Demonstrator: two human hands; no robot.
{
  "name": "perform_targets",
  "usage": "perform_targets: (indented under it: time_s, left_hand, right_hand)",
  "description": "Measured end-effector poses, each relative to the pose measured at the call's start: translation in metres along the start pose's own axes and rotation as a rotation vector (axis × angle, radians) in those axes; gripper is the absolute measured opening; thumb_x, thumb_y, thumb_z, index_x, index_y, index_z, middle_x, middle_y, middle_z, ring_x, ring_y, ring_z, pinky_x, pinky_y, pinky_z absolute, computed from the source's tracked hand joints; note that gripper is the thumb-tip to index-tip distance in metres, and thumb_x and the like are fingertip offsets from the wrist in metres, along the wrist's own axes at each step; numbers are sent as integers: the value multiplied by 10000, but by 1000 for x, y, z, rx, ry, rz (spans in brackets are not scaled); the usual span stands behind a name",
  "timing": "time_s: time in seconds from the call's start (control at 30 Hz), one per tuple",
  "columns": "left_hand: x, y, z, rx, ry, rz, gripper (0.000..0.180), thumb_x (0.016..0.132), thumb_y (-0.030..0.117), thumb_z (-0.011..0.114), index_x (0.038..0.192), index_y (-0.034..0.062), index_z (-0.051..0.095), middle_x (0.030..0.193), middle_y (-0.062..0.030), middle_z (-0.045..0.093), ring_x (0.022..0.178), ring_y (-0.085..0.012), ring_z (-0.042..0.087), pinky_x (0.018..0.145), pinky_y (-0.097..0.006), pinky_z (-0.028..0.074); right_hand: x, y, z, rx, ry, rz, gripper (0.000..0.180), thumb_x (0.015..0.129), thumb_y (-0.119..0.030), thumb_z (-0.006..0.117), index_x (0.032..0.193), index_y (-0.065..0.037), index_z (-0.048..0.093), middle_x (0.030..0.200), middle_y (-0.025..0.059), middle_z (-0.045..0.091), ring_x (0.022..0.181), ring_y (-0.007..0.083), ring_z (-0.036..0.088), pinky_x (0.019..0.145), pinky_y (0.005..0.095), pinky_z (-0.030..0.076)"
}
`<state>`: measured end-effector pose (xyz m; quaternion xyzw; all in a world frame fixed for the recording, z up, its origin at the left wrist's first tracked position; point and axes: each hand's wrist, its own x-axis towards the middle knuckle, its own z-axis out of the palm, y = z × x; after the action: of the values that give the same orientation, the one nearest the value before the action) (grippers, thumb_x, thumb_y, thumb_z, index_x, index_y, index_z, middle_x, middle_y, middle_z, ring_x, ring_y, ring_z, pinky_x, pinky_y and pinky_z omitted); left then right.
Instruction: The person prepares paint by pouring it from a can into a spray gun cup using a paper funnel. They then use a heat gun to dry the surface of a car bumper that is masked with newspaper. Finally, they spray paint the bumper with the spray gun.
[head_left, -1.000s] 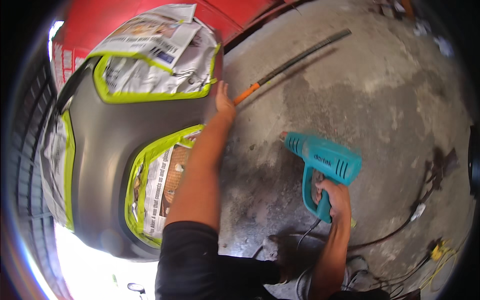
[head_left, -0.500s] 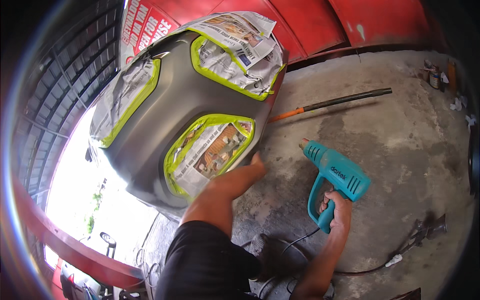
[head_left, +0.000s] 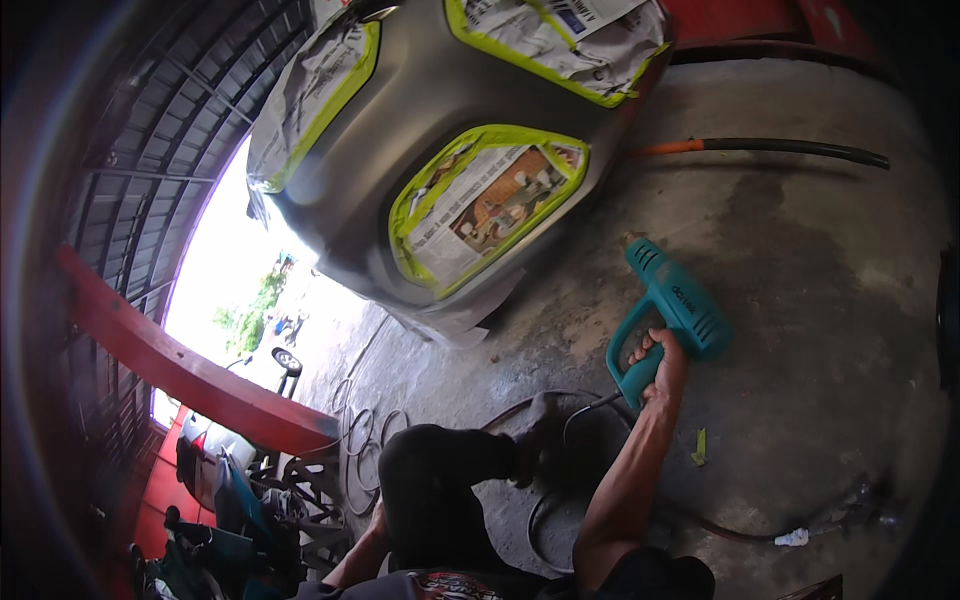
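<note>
A teal heat gun (head_left: 680, 305) is gripped by its looped handle in my right hand (head_left: 660, 365), its nozzle pointing up toward the car bumper. My left hand (head_left: 377, 522) is low beside my bent knee, which hides its fingers; whether it holds anything does not show. The grey car bumper (head_left: 350, 150) stands apart from both hands. Newspaper (head_left: 470, 215) covers its openings, with yellow-green masking tape (head_left: 530, 133) along their edges. From the heat gun's handle a dark cord (head_left: 585, 407) loops down to the floor.
A black-and-orange pole (head_left: 790, 146) lies to the right of the bumper. Cable coils (head_left: 360, 440) and a yellow-green tape scrap (head_left: 700, 447) lie on the concrete floor. A red beam (head_left: 200, 365) crosses on the left, above teal and dark equipment (head_left: 230, 510).
My left hand has drawn back from the bumper's lower edge down beside my knee. The view has shifted, so the bumper sits higher and further right. My right hand still grips the heat gun.
</note>
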<state>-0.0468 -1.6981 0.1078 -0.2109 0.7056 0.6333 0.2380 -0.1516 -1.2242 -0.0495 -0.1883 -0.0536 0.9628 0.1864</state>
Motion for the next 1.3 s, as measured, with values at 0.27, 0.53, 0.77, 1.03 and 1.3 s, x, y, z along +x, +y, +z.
perform_targets:
  time_s: [0.27,0.53,0.77,1.03,1.3]
  left_hand:
    - [6,-23,21,961,868,141,705,991,548,267,1422,-3,351,1332,-294,482,1262,-425,447,1058,-465,341]
    - [33,21,3,1429,321,703,608,898,409,595,1370,52,457,1329,-261,501,1256,-393,461,1039,-452,381]
    - [157,57,-39,1641,-147,848,762,901,659,421,1334,38,511,1347,-260,496,1323,-394,403,1133,-482,258]
    - [174,111,13,520,-182,490,243,944,202,601,1071,0,643,870,-57,687,569,-124,614,489,-247,481]
    - [83,93,78,1001,-334,1170,394,944,310,598,694,6,584,519,-93,535,469,-262,561,484,-364,470]
  right_hand:
    - [-15,116,-5,-109,-47,323,134,763,-141,634,752,-96,509,659,21,493,552,173,508,547,356,473]
    - [-46,199,-14,-221,-156,542,132,739,-124,638,763,-98,510,648,32,504,519,162,517,511,334,468]
    - [-38,166,-19,-275,-19,274,210,728,-120,662,865,-94,505,673,29,497,540,166,501,517,331,452]
    - [-71,82,-11,-367,76,-193,186,754,-146,637,857,-127,484,690,13,462,569,160,467,554,338,411]
    - [-68,177,-19,-217,-25,-34,224,743,-39,586,923,-101,469,678,37,468,586,169,488,590,361,454]
